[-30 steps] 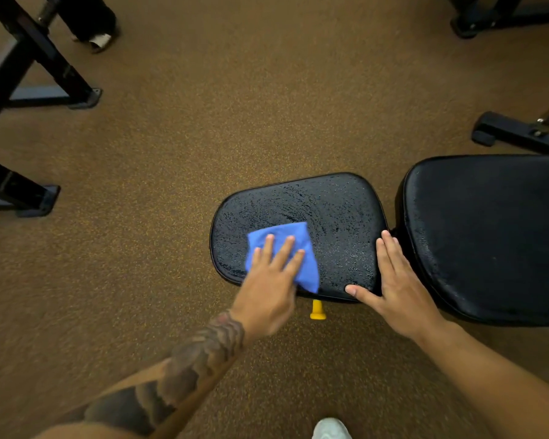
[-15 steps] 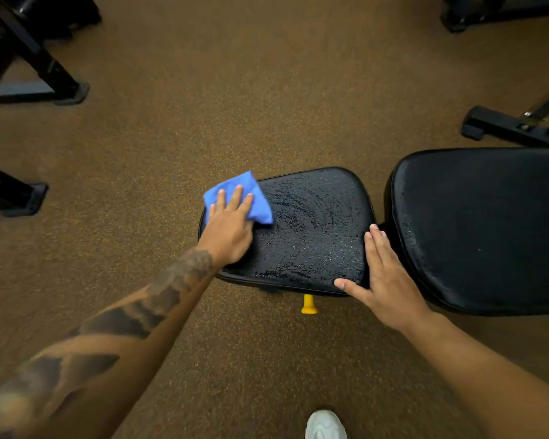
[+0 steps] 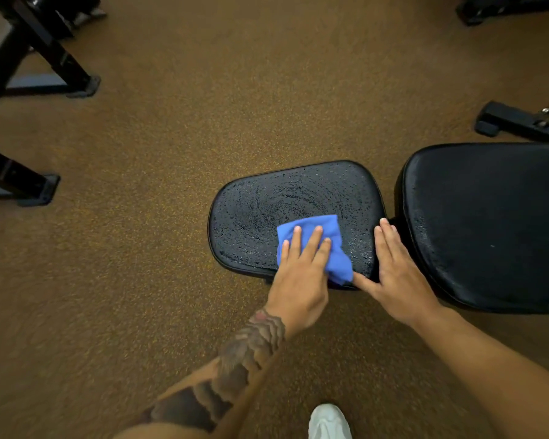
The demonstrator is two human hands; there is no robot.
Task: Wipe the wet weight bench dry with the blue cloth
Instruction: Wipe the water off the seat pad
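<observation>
The weight bench has a small black seat pad (image 3: 286, 198) beaded with water drops and swirl marks, and a larger black back pad (image 3: 488, 223) to its right. My left hand (image 3: 301, 274) presses the folded blue cloth (image 3: 325, 242) flat on the seat pad's near right part, fingers spread on top of it. My right hand (image 3: 396, 274) lies flat on the seat pad's right edge, by the gap between the two pads, holding nothing. Its thumb nearly touches the cloth's near corner.
Brown speckled carpet covers the floor. Black steel frame legs (image 3: 38, 68) stand at the far left, another frame foot (image 3: 517, 122) at the far right. My white shoe (image 3: 328, 421) shows at the bottom edge.
My left hand has swept the cloth from the seat pad's far left corner back to its near right part, beside my right hand. The right hand has stayed put.
</observation>
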